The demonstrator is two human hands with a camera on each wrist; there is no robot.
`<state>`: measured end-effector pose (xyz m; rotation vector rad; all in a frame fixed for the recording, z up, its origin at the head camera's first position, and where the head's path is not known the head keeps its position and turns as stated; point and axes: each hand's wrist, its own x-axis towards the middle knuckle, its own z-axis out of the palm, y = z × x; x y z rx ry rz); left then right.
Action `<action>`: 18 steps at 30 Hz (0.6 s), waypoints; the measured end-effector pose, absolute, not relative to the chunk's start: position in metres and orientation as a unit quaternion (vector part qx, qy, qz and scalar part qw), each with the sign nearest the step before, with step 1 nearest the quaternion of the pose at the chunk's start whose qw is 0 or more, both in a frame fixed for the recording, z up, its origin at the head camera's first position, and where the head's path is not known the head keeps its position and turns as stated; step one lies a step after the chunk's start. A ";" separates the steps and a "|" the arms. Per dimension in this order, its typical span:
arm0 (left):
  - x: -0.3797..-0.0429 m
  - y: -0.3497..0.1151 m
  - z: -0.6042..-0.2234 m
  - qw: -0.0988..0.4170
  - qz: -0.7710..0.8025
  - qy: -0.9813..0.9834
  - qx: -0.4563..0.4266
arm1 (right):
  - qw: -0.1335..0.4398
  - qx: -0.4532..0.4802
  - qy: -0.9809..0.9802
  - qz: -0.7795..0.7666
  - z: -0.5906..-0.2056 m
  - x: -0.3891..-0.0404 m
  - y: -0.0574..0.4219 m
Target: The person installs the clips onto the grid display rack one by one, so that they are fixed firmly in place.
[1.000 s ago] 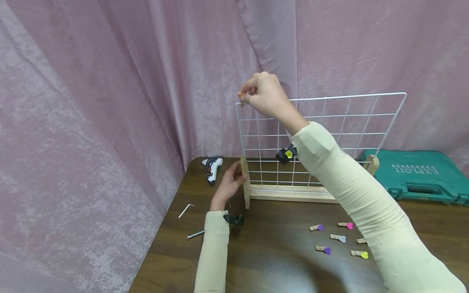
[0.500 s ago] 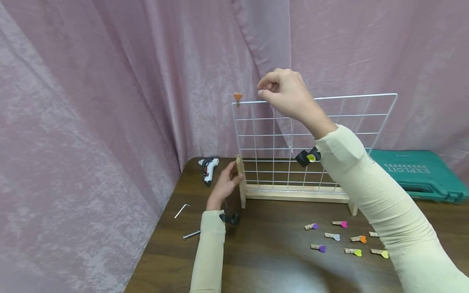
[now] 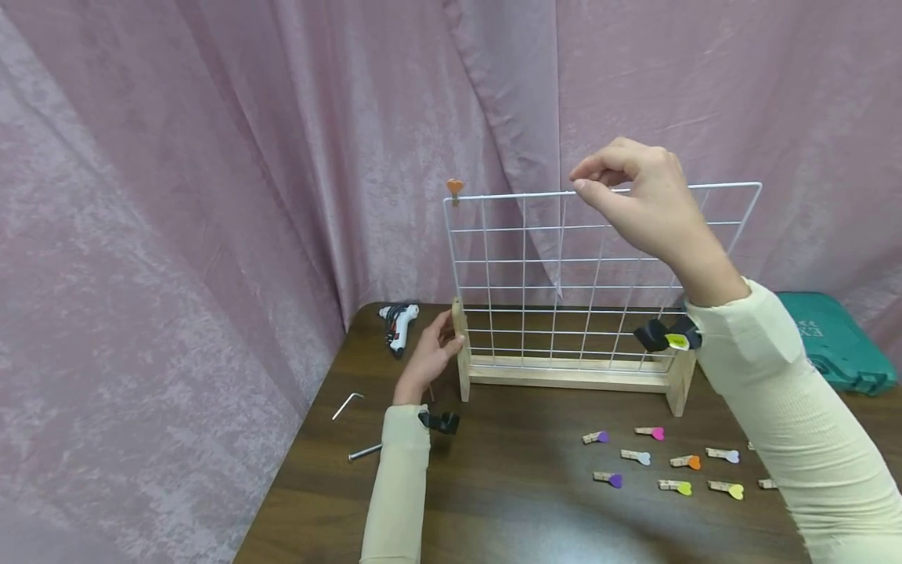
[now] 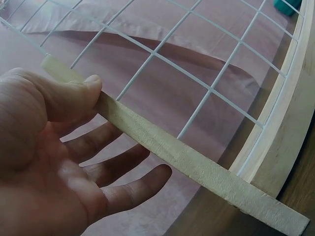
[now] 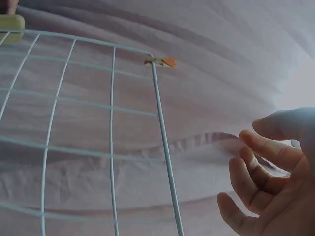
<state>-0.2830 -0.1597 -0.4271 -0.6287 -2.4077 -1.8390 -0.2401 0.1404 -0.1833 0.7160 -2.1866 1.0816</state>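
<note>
A white wire grid [image 3: 507,196] stands upright in a pale wooden base [image 3: 564,377]. My left hand [image 3: 427,356] holds the base's left upright [image 4: 182,155] near its top, thumb on the near edge and index finger behind; the other fingers hang loose. An orange heart clothespin [image 3: 455,186] is clipped upright on the grid's top wire at the left corner, as the right wrist view also shows. My right hand [image 3: 651,207] hovers by the right half of the top wire, fingers loosely curled and holding nothing, apart from the clothespin [image 5: 170,62].
Several heart clothespins, among them a purple one [image 3: 615,480] and an orange one [image 3: 694,463], lie on the table at front right. A green case [image 3: 835,337] stands behind my right forearm. Left are a glue gun [image 3: 400,325], a hex key [image 3: 345,405] and a bolt [image 3: 365,452].
My right hand has let go of the orange clothespin, which stays on the top wire, and has moved right along the grid. The left hand keeps its hold on the upright.
</note>
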 end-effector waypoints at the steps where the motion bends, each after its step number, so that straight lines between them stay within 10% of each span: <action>1: -0.283 -0.160 -0.427 0.024 -0.594 -0.778 -0.203 | 0.297 0.269 -0.821 0.407 -0.185 -0.237 0.144; 18: -0.283 -0.161 -0.428 0.021 -0.600 -0.774 -0.203 | 0.326 0.236 -0.818 0.411 -0.222 -0.204 0.209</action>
